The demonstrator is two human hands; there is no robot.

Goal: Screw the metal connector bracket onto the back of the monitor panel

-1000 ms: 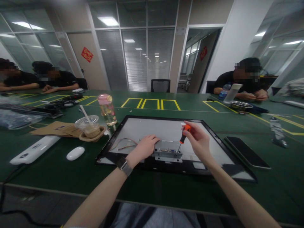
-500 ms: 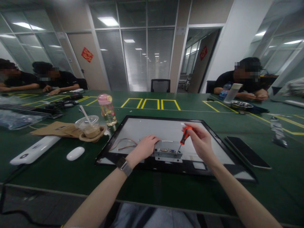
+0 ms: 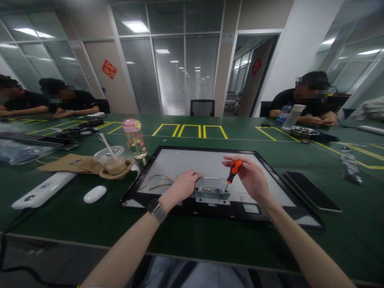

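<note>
Right hand [image 3: 250, 178] closed on orange-handled screwdriver [image 3: 231, 175], tip at metal port bracket [image 3: 212, 190] on monitor back panel [image 3: 210, 164] between hands; left hand [image 3: 183, 185] flat, steadying bracket; best kept upright, pressed into screw.

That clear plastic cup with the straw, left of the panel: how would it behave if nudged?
The plastic cup looks thin-walled, so it would probably flex under a squeeze. It is only partly filled and the straw leans out, so it is likely light and tippy. It sits in a brown paper holder, which may steady the base a little.
</note>
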